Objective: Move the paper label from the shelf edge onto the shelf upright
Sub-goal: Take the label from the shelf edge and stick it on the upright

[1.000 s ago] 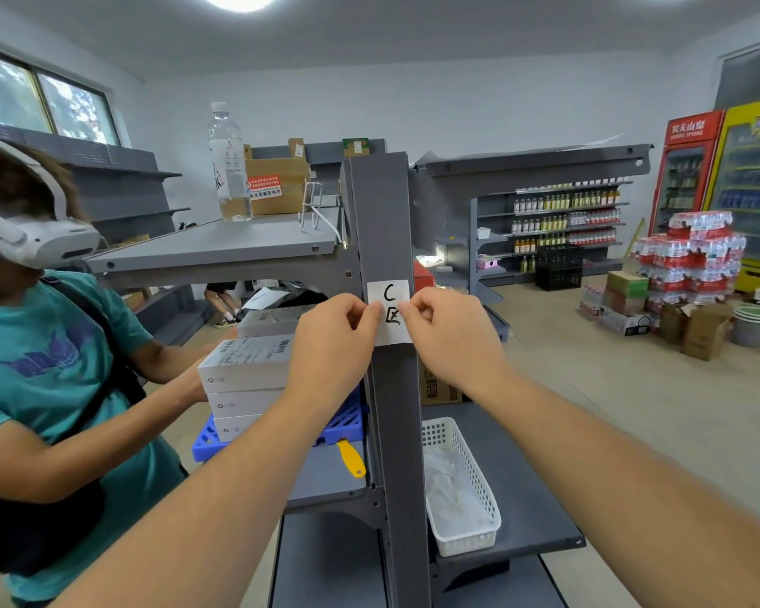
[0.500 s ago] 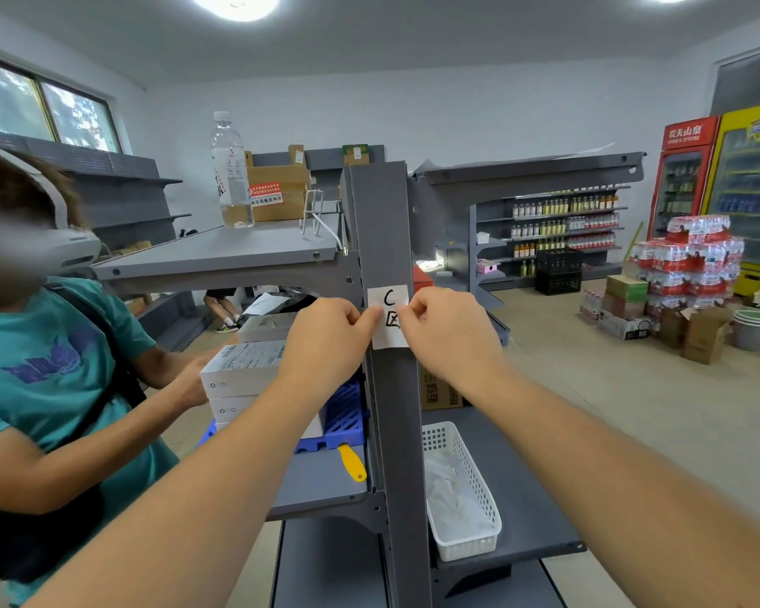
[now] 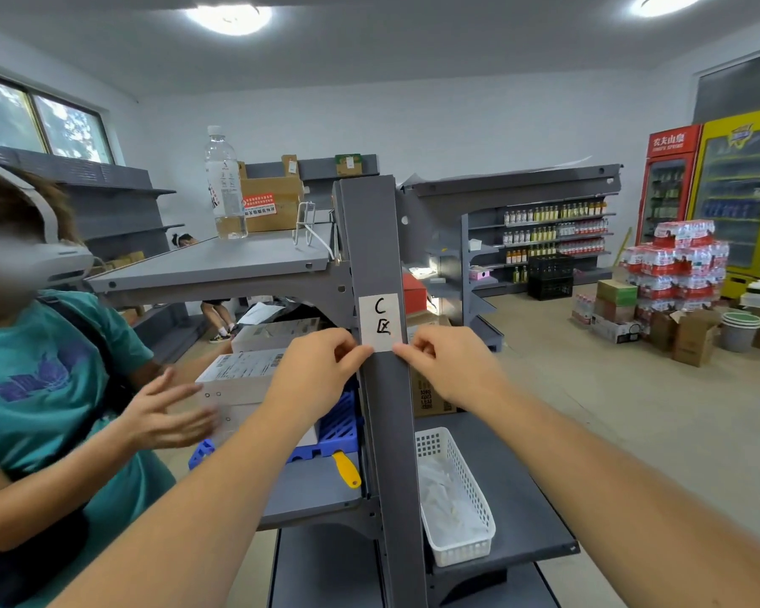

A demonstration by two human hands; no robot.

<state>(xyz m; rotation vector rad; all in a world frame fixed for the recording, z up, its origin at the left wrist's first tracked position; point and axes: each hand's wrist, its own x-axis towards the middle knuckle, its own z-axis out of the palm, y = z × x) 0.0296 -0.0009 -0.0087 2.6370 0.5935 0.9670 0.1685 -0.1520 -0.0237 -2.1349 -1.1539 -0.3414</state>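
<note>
Label point(image 3: 381, 321) sits flat on the upright point(image 3: 376, 239), left hand point(image 3: 314, 370) and right hand point(image 3: 450, 366) fingers pinched closed at its bottom corners, so probably smooth downward, keep it square.

The shelf upright point(image 3: 376, 239) is dark grey, like the shelf point(image 3: 220, 265) boards. The paper label point(image 3: 380, 322) on it is white with black handwritten marks. A white mesh basket point(image 3: 466, 511) holds pale white contents. The crate point(image 3: 338, 427) is bright blue with a slotted pattern, and the tool handle point(image 3: 346, 469) at the shelf's front edge is yellow. The stacked boxes point(image 3: 242, 379) are pale grey-white with black print. The other person's T-shirt point(image 3: 40, 379) is teal with a purple-blue graphic. The two fridges are red point(image 3: 667, 182) and yellow point(image 3: 740, 190).
</note>
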